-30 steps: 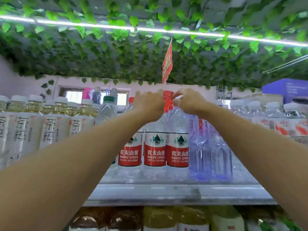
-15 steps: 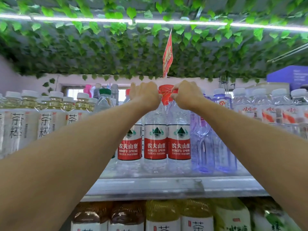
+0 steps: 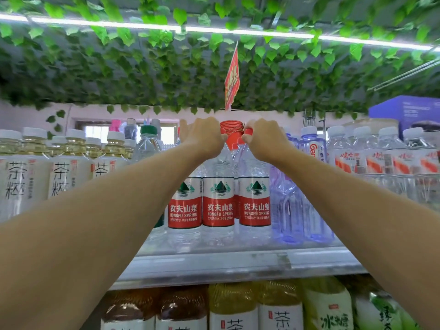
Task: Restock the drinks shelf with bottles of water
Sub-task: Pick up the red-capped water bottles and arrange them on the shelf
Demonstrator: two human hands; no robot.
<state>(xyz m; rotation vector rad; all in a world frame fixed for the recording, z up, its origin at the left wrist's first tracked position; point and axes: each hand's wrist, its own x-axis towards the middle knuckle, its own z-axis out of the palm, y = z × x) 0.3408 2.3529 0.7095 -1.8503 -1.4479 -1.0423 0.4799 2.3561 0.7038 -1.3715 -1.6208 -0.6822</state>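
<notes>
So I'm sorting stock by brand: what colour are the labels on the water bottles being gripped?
Red below, white above with a green mountain logo, per the head view.

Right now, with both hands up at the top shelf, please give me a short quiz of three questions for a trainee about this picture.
1. True or false: the left hand and the right hand each grip the top of a red-label water bottle.
2. Multiple choice: what stands directly to the right of the red-label bottles? A) yellow tea bottles B) purple-tinted bottles C) green cans
3. Fill in: the bottles with white caps at the far left hold a pale ______ drink.

Key: 1 true; 2 B; 3 yellow
</notes>
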